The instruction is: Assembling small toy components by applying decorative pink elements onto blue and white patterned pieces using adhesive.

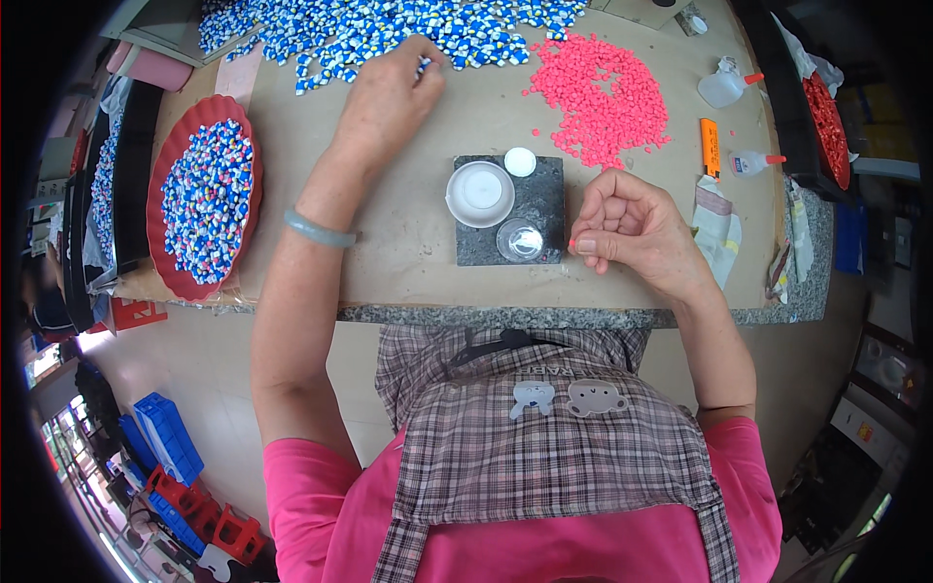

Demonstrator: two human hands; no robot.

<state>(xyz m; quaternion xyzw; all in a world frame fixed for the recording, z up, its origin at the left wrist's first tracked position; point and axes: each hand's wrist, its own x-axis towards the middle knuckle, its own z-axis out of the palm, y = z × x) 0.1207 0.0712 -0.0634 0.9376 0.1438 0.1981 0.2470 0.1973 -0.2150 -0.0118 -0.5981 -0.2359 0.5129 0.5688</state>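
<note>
My left hand [389, 102] reaches to the near edge of a wide spread of small blue-and-white pieces [335, 68] at the back. Its thumb and fingers are pinched on one blue-and-white piece [423, 66]. On the right, my right hand [637, 228] pinches a tiny pink piece [574, 244] between thumb and forefinger, its other fingers curled. Between my hands lies a dark square stone block [474, 249]. On it are a round white dish [481, 190], a small white round lid [520, 161] and a small clear round cup [520, 241].
Loose pink pieces [573, 87] cover the back right. A red scalloped tray [253, 185] of finished-looking blue, white and pink pieces stands left. Two red-tipped squeeze bottles [721, 88], an orange cutter [710, 146] and a cloth [717, 243] lie right. The stone table edge [525, 316] runs in front.
</note>
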